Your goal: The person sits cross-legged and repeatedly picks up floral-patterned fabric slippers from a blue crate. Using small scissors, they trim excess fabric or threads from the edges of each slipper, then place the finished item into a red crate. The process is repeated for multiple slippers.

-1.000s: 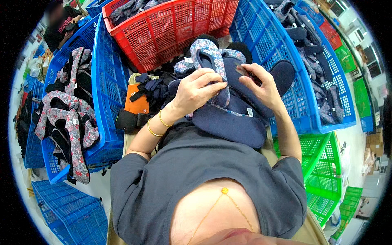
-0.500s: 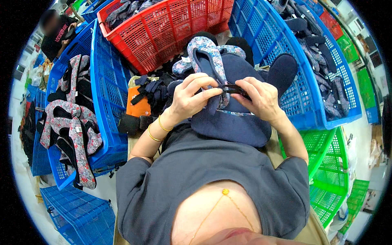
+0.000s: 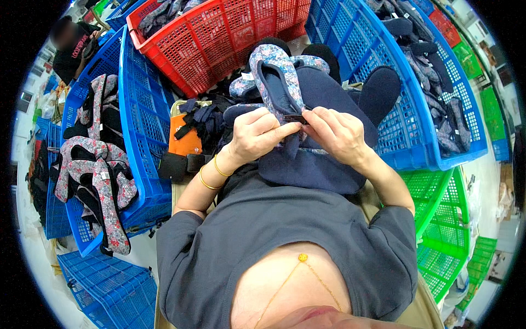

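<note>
A floral slipper [image 3: 262, 67] in blue, pink and white, with a dark navy lining, lies heel toward me over my lap. My left hand [image 3: 255, 133] is closed at its heel end, the fingers curled and the forefinger stretched toward my right hand. In my right hand [image 3: 336, 135] is a small black cutting tool that looks like thread snips [image 3: 294, 118]; its dark tip shows at the heel, and the rest is hidden by the fingers. Beneath are more slippers with navy soles [image 3: 312, 171], one sole [image 3: 379, 88] sticking up at the right.
A red crate [image 3: 219, 46] stands ahead. The left blue crate [image 3: 134, 109] holds floral slippers [image 3: 90, 159]; the right blue crate [image 3: 378, 82] borders others. Dark fabric scraps [image 3: 208, 123] lie beside an orange piece [image 3: 184, 137]. Green crates [image 3: 441, 236] stand right. Another person [image 3: 71, 49] is far left.
My right hand has moved left, closer to my left hand, and the snips are now mostly covered by its fingers. The slipper has shifted slightly.
</note>
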`<state>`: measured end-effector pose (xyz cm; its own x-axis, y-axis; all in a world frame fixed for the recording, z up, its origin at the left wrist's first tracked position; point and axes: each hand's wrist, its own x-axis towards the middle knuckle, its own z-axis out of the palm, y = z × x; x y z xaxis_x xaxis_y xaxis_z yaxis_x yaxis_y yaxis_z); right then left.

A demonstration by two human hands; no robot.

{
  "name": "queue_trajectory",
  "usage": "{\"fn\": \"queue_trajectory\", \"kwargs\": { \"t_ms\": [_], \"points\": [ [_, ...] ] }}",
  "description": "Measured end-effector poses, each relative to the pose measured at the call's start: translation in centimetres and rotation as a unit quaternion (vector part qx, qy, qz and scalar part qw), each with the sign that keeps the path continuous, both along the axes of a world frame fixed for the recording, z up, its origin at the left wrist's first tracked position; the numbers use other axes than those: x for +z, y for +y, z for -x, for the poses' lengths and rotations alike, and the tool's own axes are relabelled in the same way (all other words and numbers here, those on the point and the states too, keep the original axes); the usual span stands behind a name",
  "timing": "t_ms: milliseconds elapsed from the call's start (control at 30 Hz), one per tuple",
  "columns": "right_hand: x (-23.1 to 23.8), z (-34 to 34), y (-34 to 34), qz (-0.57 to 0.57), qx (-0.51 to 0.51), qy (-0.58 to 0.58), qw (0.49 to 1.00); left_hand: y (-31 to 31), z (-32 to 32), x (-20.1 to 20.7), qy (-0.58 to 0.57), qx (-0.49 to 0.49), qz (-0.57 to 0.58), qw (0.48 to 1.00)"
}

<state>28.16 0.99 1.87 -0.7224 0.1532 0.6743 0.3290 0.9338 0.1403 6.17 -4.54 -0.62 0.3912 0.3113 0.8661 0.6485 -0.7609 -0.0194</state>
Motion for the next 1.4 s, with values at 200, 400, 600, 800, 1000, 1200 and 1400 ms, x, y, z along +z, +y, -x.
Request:
{"fn": "queue_trajectory", "kwargs": {
  "t_ms": [200,400,600,800,1000,1200,1400],
  "points": [
    [0.4,0.2,-0.2,-0.01,-0.005,-0.018,1.0,0.3,-0.1,0.0,-0.01,-0.005,-0.005,1.0],
    [0.1,-0.2,0.1,0.015,0.002,-0.035,0.999,0.6,0.1,-0.3,-0.024,-0.001,-0.009,1.0],
    [0.6,0.4,0.1,0.025,0.016,-0.009,1.0,0.4,0.1,-0.7,-0.027,-0.004,-0.015,0.999],
    [0.2,0.4,0.2,0.007,0.014,-0.019,1.0,0.3,-0.1,0.0,-0.022,0.005,-0.015,1.0],
    [0.8,-0.5,0.7,0.168,0.029,0.052,0.984,0.2,1.9,0.0,0.007,0.028,-0.041,0.999],
    [1.5,-1.9,2.7,0.589,0.019,0.166,0.791,1.1,7.2,4.7,0.019,0.261,0.159,0.952],
    [0.2,1.9,2.3,0.659,0.029,0.103,0.744,0.9,-0.4,3.0,-0.031,0.065,0.289,0.955]
  ]
}}
